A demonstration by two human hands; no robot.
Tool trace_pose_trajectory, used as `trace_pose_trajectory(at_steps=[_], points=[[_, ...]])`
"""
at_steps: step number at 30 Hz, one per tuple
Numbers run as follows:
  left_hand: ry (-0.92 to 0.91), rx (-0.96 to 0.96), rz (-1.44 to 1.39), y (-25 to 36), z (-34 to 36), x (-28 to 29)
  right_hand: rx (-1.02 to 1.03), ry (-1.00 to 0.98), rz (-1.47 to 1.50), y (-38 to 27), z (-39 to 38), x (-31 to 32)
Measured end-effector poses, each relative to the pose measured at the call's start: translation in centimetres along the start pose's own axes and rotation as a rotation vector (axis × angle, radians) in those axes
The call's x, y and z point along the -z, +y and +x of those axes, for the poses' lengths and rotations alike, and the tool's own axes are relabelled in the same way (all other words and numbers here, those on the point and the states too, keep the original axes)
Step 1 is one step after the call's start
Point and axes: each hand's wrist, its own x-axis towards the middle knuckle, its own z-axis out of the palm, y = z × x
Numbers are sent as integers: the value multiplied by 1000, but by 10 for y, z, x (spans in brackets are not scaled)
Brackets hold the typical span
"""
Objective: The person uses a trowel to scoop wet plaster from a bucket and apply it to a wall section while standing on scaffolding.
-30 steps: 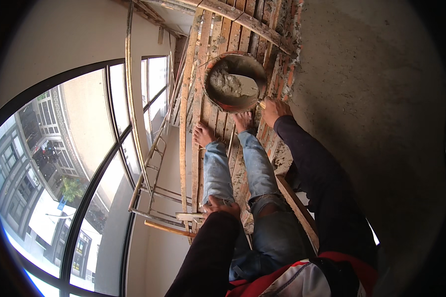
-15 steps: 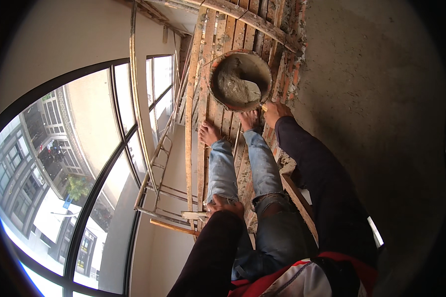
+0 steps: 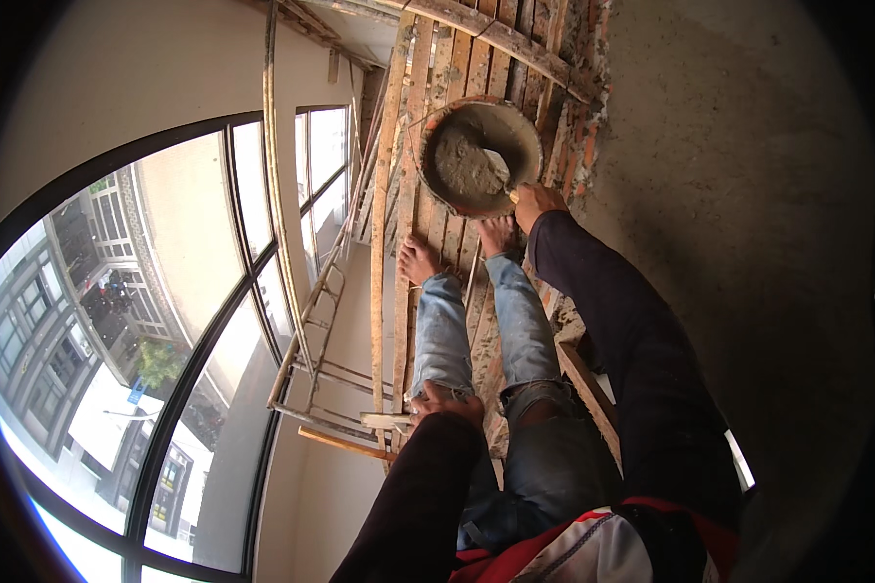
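My right hand [image 3: 537, 205] grips the short wooden handle of a trowel [image 3: 497, 167] at the near right rim of a round bucket [image 3: 529, 131]. The trowel's pale metal blade is partly sunk in the grey wet mortar [image 3: 465, 165] inside. Below, my left hand [image 3: 447, 402] is closed in front of my left knee. A pale wooden piece [image 3: 383, 421] sticks out from its left side, and the fingers seem wrapped round it; the rest of it is hidden. My bare feet stand on the planks just short of the bucket.
The mortar-spattered plank platform [image 3: 421, 87] runs away from me, crossed by a wooden bar [image 3: 501, 39] at the far end. On the left are a scaffold frame [image 3: 323, 301], slim poles and large windows [image 3: 190, 379]. A grey rendered wall [image 3: 719, 194] rises on the right.
My right hand has shifted slightly left and up along the bucket rim. More of the trowel's blade is now under the mortar. My left hand stays by the knee.
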Motion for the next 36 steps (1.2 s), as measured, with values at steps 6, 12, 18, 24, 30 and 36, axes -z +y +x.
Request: trace_pose_trajectory(at_steps=[6,12,18,24,30,36], points=[[-12,-5,8,2,-4,10,23,108,-114,46,-38,27],[-5,-15,22,0,0,4,-38,191,-105,22,31,-17],[83,-52,55,4,-6,10,57,133,367,20,55,-65],[116,-54,29,-2,26,-20,30,37,379,70,0,-69],[238,-92,-18,12,38,-8,-19,169,409,52,-19,-54],[1130,-310,-366,183,243,-3,28,274,439,39,-45,-50]])
